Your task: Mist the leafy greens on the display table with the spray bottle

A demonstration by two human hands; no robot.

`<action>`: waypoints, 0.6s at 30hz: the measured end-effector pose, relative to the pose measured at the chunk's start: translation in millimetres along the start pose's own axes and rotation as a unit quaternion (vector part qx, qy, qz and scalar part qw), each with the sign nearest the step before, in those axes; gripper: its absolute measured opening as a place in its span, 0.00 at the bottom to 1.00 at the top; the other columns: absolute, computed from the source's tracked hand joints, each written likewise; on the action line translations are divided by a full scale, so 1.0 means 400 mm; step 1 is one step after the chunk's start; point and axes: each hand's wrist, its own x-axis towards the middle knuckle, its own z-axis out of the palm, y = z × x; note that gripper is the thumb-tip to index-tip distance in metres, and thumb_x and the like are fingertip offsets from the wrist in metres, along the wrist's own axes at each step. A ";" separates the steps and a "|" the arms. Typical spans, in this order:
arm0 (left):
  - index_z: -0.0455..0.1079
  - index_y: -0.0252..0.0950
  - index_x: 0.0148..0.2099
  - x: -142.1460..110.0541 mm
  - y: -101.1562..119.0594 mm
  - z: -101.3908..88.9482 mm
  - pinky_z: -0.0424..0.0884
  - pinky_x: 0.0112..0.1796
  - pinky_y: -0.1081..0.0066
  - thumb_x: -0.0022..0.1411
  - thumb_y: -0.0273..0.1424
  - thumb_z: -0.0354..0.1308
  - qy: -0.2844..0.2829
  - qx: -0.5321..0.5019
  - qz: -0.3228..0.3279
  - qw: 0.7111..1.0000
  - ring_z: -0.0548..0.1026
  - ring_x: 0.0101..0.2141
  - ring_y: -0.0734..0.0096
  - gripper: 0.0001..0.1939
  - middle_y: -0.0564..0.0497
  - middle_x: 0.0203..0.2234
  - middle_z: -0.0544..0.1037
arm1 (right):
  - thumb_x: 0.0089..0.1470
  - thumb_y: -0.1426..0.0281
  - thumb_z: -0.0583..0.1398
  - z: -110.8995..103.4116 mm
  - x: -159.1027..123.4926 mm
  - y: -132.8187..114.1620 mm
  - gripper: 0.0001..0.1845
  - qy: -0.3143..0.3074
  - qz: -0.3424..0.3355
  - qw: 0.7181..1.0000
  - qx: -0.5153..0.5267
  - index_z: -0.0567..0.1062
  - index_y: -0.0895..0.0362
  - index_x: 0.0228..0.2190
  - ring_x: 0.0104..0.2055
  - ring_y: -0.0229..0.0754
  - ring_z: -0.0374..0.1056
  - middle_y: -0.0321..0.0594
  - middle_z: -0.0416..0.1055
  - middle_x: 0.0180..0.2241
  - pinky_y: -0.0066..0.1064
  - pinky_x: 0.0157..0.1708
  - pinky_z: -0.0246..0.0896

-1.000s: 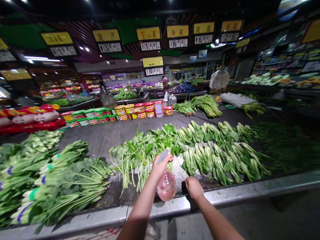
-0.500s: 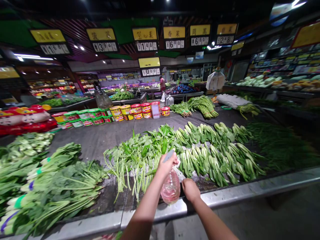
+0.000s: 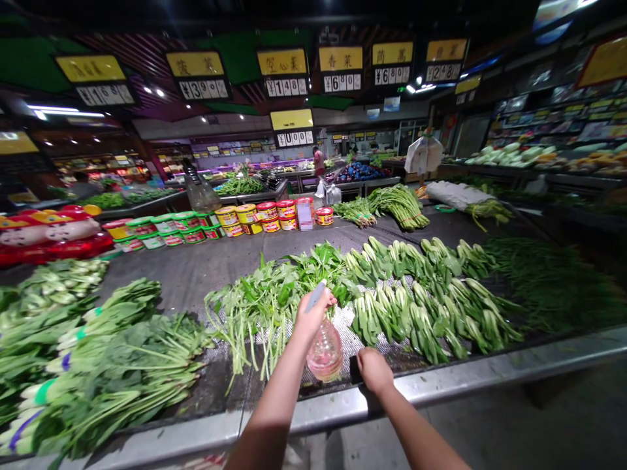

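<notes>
Left of the pak choi (image 3: 424, 323), the left hand (image 3: 312, 314) was wrapped firmly round the neck of the spray bottle (image 3: 325, 356); the right hand (image 3: 375, 371) curled fist-like before the pak choi, contents hidden. An upright bottle and steady wrist seemed wise.

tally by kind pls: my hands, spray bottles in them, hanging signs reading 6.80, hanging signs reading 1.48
Hands: 2 (left hand, right hand)
Spray bottle: 1
Signs reading 6.80: 2
Sign reading 1.48: 1
Total: 6
</notes>
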 end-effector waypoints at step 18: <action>0.70 0.32 0.27 -0.068 -0.039 -0.095 0.67 0.27 0.73 0.49 0.49 0.61 0.022 0.021 -0.048 0.998 0.72 0.24 0.71 0.22 0.49 0.22 0.74 | 0.61 0.69 0.46 0.006 -0.007 0.007 0.20 -0.009 -0.013 1.000 0.001 0.76 0.59 0.29 0.38 0.41 0.68 0.46 0.74 0.33 0.28 0.40 0.53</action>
